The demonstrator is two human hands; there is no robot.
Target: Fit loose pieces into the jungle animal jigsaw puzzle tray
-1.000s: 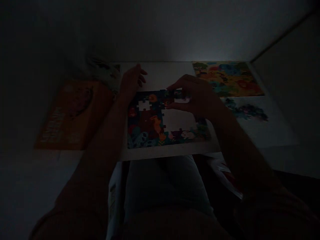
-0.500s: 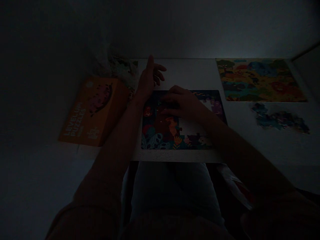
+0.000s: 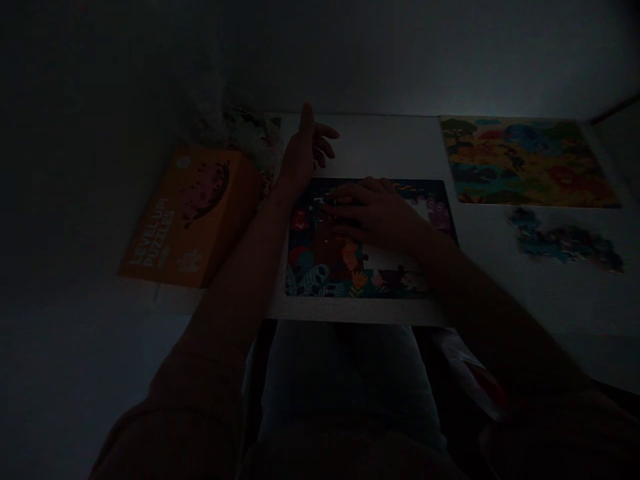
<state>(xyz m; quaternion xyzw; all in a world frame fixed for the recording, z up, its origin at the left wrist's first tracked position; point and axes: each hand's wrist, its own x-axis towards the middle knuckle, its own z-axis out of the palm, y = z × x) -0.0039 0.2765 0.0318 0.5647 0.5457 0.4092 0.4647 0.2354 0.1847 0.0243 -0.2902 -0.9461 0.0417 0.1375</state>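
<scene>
My left hand (image 3: 306, 150) is raised above the far edge of a jungle-picture jigsaw puzzle (image 3: 320, 267), its fingers spread and touching nothing. The puzzle lies in a white board (image 3: 350, 311). My right hand (image 3: 373, 217) rests on the upper middle of the puzzle, fingers together and pointing left. Any piece under that palm is hidden. A pale gap shows near the puzzle's upper right corner, and the dim light hides fine detail.
An orange "Level Up Puzzles" box (image 3: 193, 217) lies left of the board, with a crumpled plastic bag (image 3: 253, 140) behind it. At right are a finished animal puzzle (image 3: 530, 163) and a heap of loose pieces (image 3: 565, 243) on the white table (image 3: 380, 150).
The view has swung left, so the table sits further right in the picture. My right hand has gone from pinching above the puzzle to lying flat on it. My left hand has risen slightly.
</scene>
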